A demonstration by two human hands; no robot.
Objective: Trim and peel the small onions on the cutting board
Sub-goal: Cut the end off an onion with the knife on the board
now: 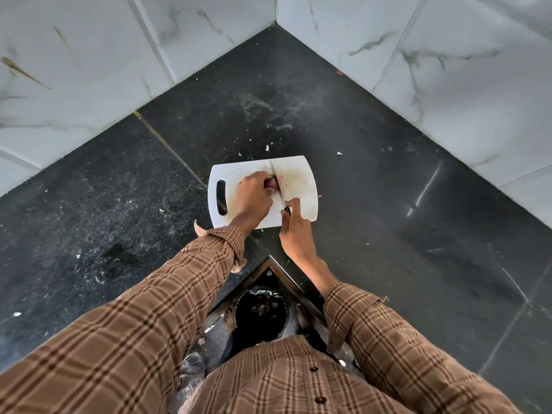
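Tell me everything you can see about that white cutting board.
The cutting board is white, looks like plastic, rectangular with rounded corners and a slot handle at its left end. It lies flat on the dark speckled counter near the corner, its surface stained brownish with a few pink scraps. The left hand presses a small onion onto it, while the right hand holds a knife whose blade crosses the board.

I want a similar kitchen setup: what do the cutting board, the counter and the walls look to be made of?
Cutting board: probably plastic, matte white, with a moulded handle slot and brownish stains. Counter: likely polished dark stone such as granite, speckled, reflecting light streaks. Walls: glossy white tiles with grey marble-like veining and visible joints; ceramic or real marble, I cannot tell.
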